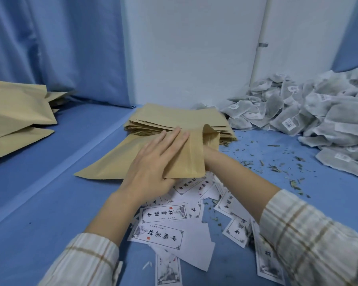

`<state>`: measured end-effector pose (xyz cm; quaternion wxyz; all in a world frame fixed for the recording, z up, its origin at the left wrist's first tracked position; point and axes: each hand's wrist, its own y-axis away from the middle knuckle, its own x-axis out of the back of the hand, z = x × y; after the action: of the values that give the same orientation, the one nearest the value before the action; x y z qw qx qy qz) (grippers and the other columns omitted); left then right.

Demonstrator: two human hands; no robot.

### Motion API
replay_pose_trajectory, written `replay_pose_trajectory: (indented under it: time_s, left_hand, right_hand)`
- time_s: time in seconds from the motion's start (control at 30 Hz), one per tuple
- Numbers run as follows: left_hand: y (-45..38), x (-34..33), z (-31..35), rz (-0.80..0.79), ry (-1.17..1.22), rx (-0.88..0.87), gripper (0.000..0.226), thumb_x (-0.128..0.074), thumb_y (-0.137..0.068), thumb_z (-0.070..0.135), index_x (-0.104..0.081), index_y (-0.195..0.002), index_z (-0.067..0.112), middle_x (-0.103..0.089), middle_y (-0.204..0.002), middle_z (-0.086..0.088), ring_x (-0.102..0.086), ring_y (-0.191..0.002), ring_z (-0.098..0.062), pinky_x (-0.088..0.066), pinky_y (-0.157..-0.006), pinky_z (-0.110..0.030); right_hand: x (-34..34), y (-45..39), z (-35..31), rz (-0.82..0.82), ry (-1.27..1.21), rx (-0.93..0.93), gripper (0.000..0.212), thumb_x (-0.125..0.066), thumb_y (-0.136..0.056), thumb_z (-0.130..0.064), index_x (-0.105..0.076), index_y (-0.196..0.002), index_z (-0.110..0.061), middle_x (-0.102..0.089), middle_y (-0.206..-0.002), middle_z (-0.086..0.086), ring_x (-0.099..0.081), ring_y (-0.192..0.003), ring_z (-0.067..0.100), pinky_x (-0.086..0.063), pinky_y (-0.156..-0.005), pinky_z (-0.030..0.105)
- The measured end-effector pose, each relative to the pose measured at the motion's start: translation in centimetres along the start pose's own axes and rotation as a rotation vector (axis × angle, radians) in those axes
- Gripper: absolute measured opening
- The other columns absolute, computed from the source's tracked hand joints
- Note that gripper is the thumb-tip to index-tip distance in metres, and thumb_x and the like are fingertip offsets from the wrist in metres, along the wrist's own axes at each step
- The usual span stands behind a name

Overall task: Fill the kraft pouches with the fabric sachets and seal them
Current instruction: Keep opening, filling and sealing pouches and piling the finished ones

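A kraft pouch (187,159) lies in front of me on the blue table, its mouth turned to the right and lifted open. My left hand (153,164) holds it, fingers flat on top and the thumb tucked under its near edge. My right hand (209,154) reaches into the mouth; only its wrist shows and the fingers are hidden inside. Just behind is a stack of flat empty kraft pouches (174,118). A heap of grey-white fabric sachets (318,112) with small labels fills the right back corner.
Puffed kraft pouches (15,112) lie piled at the far left. Printed white label cards (163,215) are scattered near me under my forearms. Dried herb crumbs (277,168) litter the table on the right. A white wall and blue curtains close off the back.
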<state>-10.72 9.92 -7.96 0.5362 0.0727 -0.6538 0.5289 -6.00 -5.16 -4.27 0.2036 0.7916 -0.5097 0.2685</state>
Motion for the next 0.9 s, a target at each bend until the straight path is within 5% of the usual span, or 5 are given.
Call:
replay_pose_trajectory:
  time_s: [0.17,0.37,0.5,0.73,0.9]
  left_hand:
    - [-0.3,1.7,0.4,0.184,0.042,0.027,0.072,-0.063,-0.076,0.019,-0.039,-0.143,0.023,-0.036,-0.150,0.005,-0.035,-0.138,-0.016,-0.035,-0.108,-0.034]
    - [-4.2,4.9,1.2,0.361,0.116,0.097,0.038,-0.050,-0.089,0.032,-0.058,-0.125,0.037,-0.055,-0.127,0.025,-0.049,-0.115,0.003,-0.034,-0.094,-0.008]
    - [-6.9,7.8,1.7,0.522,0.282,0.256,0.027,-0.055,-0.084,0.033,-0.061,-0.108,0.046,-0.053,-0.092,0.050,-0.049,-0.089,0.011,-0.033,-0.076,0.001]
    - [-10.5,13.0,4.1,0.554,0.765,0.247,0.018,-0.064,-0.081,0.036,-0.069,-0.064,0.036,-0.065,-0.064,0.025,-0.059,-0.063,0.011,-0.041,-0.058,-0.005]
    - [-13.5,14.0,5.6,0.544,1.066,0.264,0.010,-0.064,-0.078,0.029,-0.072,-0.073,0.024,-0.072,-0.075,0.013,-0.066,-0.071,-0.001,-0.050,-0.062,-0.015]
  right_hand:
    - [3.5,3.2,-1.4,-0.053,0.047,0.078,0.031,-0.038,-0.100,-0.028,-0.061,-0.112,-0.011,-0.066,-0.107,0.005,-0.062,-0.099,0.018,-0.051,-0.085,0.034]
    - [9.2,6.5,-1.5,0.147,0.019,0.296,0.039,-0.040,-0.092,-0.007,-0.066,-0.089,-0.036,-0.063,-0.095,-0.022,-0.056,-0.083,-0.012,-0.040,-0.076,0.001]
    - [12.1,7.3,-3.7,0.391,0.255,0.509,0.039,-0.036,-0.074,-0.012,-0.071,-0.092,-0.017,-0.063,-0.097,-0.008,-0.048,-0.102,0.007,-0.035,-0.092,0.019]
    - [17.4,8.3,-6.8,0.752,0.468,0.801,0.014,-0.065,-0.081,-0.028,-0.068,-0.094,-0.022,-0.052,-0.117,-0.007,-0.042,-0.116,0.015,-0.028,-0.097,0.011]
    - [20.1,9.2,-8.4,0.682,-0.058,0.711,0.028,-0.078,-0.070,-0.033,-0.058,-0.088,-0.042,-0.053,-0.110,-0.015,-0.051,-0.103,0.005,-0.042,-0.091,0.019]
